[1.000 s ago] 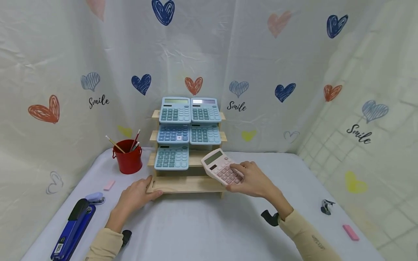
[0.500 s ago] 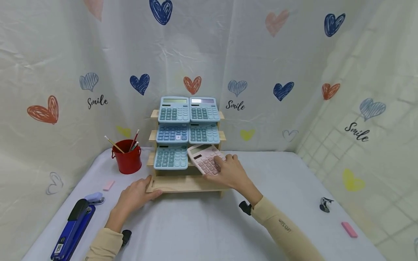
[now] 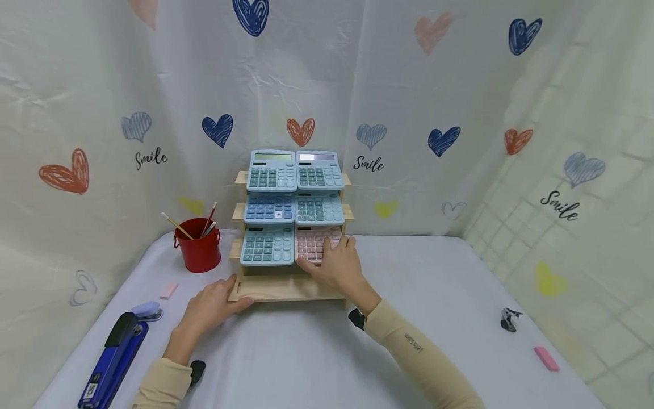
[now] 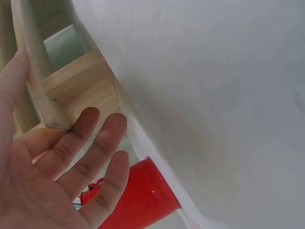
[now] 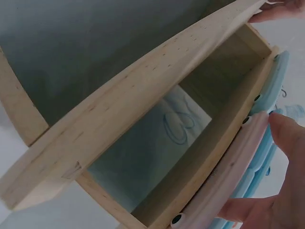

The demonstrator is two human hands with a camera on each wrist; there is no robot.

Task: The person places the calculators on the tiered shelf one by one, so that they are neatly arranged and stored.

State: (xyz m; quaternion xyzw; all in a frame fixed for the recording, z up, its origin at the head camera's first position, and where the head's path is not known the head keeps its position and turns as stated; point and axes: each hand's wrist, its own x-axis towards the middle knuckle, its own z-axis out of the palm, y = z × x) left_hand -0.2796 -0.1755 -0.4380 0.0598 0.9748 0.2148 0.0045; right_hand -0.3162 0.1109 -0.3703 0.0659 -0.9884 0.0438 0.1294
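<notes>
A stepped wooden display rack stands at the middle of the table, blue calculators on its upper tiers. My left hand holds the left end of its lowest shelf, thumb along the front; in the left wrist view the hand's index finger lies behind the board's corner. On the third tier, right of a blue calculator, is a pink calculator. My right hand grips it by its lower part, covering some keys. The right wrist view shows the pink calculator's edge along the tier, thumb and a finger on it.
Left of the rack stands a red bucket with pencils. A pale pink eraser, a small light-blue stapler and a big blue stapler lie at left. At right are a small black-and-silver item and a pink eraser.
My right hand has carried the pink calculator leftward from the rack's right side onto the third tier, straightening it beside the blue one. The left hand has stayed on the rack.
</notes>
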